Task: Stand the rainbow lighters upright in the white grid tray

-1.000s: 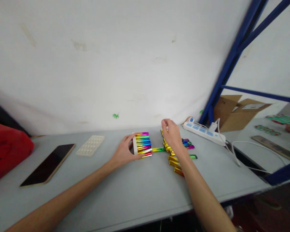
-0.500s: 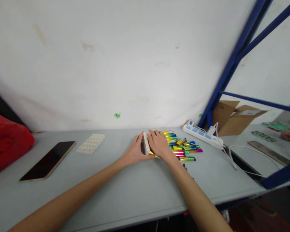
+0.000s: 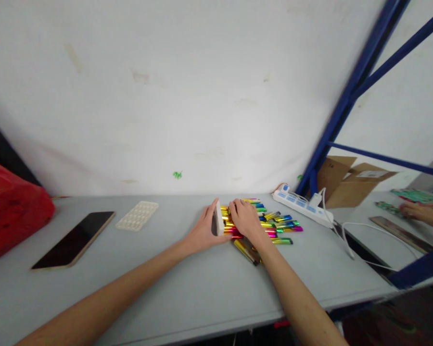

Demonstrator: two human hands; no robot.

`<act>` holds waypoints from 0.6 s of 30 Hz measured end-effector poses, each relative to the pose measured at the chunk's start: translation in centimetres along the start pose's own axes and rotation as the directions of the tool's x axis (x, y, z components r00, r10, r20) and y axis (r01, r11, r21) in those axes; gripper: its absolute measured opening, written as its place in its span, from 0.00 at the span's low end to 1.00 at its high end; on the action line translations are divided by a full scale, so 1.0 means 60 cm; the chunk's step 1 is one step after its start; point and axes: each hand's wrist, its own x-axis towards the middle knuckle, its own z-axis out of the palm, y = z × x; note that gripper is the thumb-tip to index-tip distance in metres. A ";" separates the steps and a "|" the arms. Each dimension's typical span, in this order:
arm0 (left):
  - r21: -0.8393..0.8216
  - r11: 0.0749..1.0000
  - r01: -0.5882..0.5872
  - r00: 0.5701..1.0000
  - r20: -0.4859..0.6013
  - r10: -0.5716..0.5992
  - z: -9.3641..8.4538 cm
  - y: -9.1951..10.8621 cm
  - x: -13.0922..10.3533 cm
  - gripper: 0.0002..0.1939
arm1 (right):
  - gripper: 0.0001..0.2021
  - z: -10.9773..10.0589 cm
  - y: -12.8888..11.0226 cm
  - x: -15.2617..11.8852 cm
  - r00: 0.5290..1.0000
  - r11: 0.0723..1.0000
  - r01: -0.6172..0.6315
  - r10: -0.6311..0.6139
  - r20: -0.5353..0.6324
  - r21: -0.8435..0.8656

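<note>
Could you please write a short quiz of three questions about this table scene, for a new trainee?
1. True or false: the phone lies screen up on the table, to the left of the left hand.
2. Multiple choice: what lies under the right hand? A) a ruler B) shiny coloured tubes C) a red bag
3. Short answer: what white thing with cables lies near the blue frame?

Key: 1 true. 2 B. 3 the power strip.
</note>
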 end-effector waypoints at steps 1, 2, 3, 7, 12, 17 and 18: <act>0.008 1.000 -0.019 1.000 0.012 0.018 0.000 0.001 -0.003 0.63 | 0.18 -0.001 0.003 0.001 1.000 0.999 -0.015 0.015 -0.008 0.031; 0.020 0.999 -0.036 0.999 0.027 0.036 0.000 0.002 -0.005 0.61 | 0.18 -0.002 0.007 0.001 0.999 0.998 -0.028 0.029 -0.018 0.063; 0.033 0.998 -0.050 0.998 0.041 0.049 0.000 0.003 -0.007 0.59 | 0.18 -0.003 0.010 0.001 0.999 0.995 -0.038 0.041 -0.028 0.093; 0.072 0.995 -0.074 0.996 0.050 0.070 0.000 0.004 -0.011 0.55 | 0.18 -0.005 0.021 0.000 0.999 0.990 -0.048 0.050 -0.016 0.131; 0.044 0.995 -0.089 0.996 0.018 0.088 -0.003 0.002 -0.005 0.53 | 0.18 -0.008 0.029 -0.003 0.999 0.992 -0.021 0.025 -0.028 0.128; -0.010 0.996 -0.092 0.996 -0.006 0.092 -0.007 -0.006 0.000 0.56 | 0.20 -0.008 0.030 -0.004 0.999 0.996 -0.019 0.021 -0.027 0.089; -0.018 0.996 -0.091 0.996 -0.004 0.091 -0.007 -0.007 0.000 0.57 | 0.21 -0.008 0.029 -0.004 0.999 0.996 -0.018 0.021 -0.033 0.084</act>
